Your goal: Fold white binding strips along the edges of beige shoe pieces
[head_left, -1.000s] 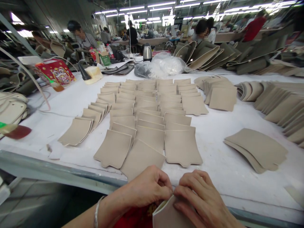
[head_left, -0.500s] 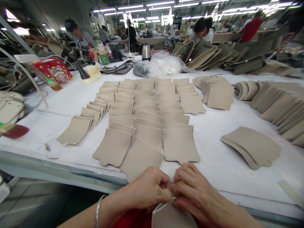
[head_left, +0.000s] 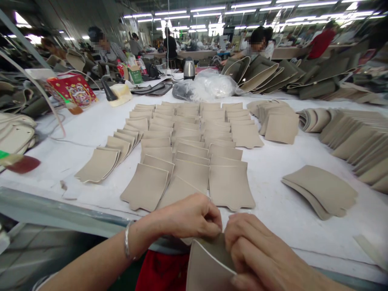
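My left hand (head_left: 188, 216) and my right hand (head_left: 257, 252) meet at the near table edge, both pinched on the top edge of a beige cut piece (head_left: 203, 266) held upright below them. The piece looks like two layers, slightly parted. Just beyond my knuckles, rows of matching beige cut pieces (head_left: 188, 149) lie overlapped in columns on the white table (head_left: 279, 202). The nearest laid piece (head_left: 230, 186) lies just past my hands. A silver bangle circles my left wrist.
A small stack of beige pieces (head_left: 321, 192) lies at the right, with longer fanned rows (head_left: 357, 141) beyond. A plastic bag (head_left: 209, 83), a kettle (head_left: 189, 68), a red box (head_left: 71, 89) and cables stand at the back. Other people work at far tables.
Both hands have lifted a little and moved forward over the table edge. The held piece has tipped up, and its two layers show more apart.
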Action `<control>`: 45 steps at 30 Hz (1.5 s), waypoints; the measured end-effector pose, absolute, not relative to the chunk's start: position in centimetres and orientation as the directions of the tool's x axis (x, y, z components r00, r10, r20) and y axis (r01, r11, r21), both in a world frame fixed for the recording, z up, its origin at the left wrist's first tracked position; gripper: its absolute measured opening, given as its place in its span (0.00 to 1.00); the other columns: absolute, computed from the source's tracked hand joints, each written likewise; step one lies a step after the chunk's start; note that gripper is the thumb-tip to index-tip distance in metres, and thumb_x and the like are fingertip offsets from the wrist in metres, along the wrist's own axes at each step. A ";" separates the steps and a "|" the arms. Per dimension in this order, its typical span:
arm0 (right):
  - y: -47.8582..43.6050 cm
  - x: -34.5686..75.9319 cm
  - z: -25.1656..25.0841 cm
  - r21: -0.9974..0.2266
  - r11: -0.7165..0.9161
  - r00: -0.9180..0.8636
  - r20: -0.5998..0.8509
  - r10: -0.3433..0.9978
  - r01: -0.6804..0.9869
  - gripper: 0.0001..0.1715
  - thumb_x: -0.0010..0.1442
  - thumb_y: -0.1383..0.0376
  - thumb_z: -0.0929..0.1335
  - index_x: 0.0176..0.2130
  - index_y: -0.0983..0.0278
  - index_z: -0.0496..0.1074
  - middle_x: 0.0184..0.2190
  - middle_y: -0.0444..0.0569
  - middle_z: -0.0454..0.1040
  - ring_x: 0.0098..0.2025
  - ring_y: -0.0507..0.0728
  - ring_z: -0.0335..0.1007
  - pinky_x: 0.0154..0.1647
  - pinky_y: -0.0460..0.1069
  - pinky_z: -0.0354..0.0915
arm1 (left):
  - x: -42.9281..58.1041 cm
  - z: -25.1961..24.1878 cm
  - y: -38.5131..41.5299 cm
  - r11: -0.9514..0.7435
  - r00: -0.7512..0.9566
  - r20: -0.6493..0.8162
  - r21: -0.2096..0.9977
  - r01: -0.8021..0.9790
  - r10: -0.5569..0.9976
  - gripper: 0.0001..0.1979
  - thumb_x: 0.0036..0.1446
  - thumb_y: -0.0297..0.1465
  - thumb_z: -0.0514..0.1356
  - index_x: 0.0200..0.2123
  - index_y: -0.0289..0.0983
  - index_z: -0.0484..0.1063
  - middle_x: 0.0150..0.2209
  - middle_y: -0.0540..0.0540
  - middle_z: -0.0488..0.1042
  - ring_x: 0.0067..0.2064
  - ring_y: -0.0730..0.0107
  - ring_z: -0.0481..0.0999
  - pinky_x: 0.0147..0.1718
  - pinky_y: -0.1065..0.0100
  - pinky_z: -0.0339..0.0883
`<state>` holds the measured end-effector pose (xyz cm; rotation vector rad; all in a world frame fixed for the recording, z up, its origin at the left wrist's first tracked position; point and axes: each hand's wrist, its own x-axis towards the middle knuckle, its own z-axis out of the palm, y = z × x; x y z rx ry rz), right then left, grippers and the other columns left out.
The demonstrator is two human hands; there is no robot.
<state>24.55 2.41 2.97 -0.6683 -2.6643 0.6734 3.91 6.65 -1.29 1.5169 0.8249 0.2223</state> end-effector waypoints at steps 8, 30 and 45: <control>-0.6 26.3 -3.9 -0.749 0.458 -0.724 -0.042 0.688 0.479 0.10 0.67 0.74 0.58 0.37 0.59 0.59 0.42 0.48 0.69 0.41 0.54 0.69 0.42 0.48 0.70 | 2.2 -3.4 2.4 0.201 0.651 -0.396 0.913 0.356 0.648 0.17 0.65 0.37 0.52 0.31 0.34 0.74 0.24 0.54 0.66 0.28 0.75 0.63 0.28 0.74 0.55; -0.4 25.3 -5.8 -0.685 0.516 -0.702 0.009 0.712 0.515 0.11 0.65 0.74 0.58 0.35 0.59 0.61 0.32 0.47 0.68 0.32 0.58 0.64 0.34 0.54 0.63 | 2.5 -4.2 0.1 -0.171 0.629 -0.306 0.796 0.581 0.714 0.16 0.66 0.28 0.50 0.24 0.38 0.60 0.25 0.54 0.66 0.30 0.74 0.68 0.29 0.72 0.54; -0.5 25.6 -4.9 -0.673 0.475 -0.723 -0.130 0.678 0.567 0.11 0.65 0.75 0.59 0.35 0.60 0.61 0.34 0.46 0.68 0.35 0.57 0.64 0.36 0.53 0.64 | 4.7 -4.9 -0.1 -0.455 0.688 -0.249 0.592 0.665 0.682 0.13 0.63 0.27 0.52 0.25 0.37 0.68 0.27 0.47 0.75 0.33 0.65 0.74 0.34 0.66 0.59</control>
